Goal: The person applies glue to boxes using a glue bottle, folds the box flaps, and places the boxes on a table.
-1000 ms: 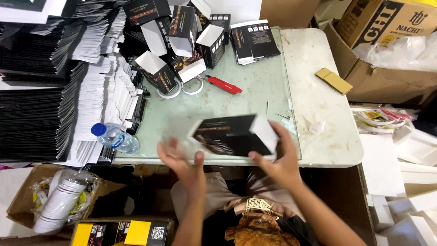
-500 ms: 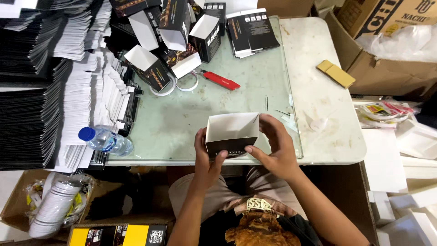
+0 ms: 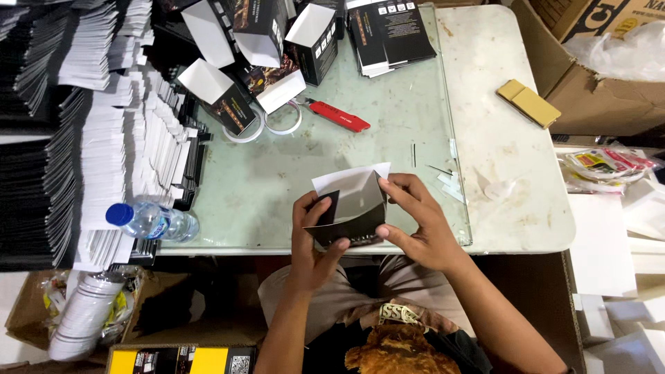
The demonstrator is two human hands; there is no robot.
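I hold a small black cardboard box point(image 3: 350, 208) with a white inside over the near edge of the glass-topped table point(image 3: 291, 173). Its open end faces up and away from me. My left hand point(image 3: 313, 239) grips its left side, thumb pressed against the black lower wall. My right hand point(image 3: 419, 221) holds the right side, fingers at the top right flap. Both hands are closed on the box.
Several folded black boxes point(image 3: 256, 48) stand open at the table's far side, by a stack of flat box blanks point(image 3: 391, 34). A red utility knife point(image 3: 339, 116), tape rolls point(image 3: 267, 125), a water bottle point(image 3: 149, 220), stacked flat cartons point(image 3: 90, 131) at left and a yellow block point(image 3: 528, 102) lie around.
The box lay closed and lengthwise between my hands a second ago. It has since been turned open end up and drawn nearer, with both hands now pressing its flaps.
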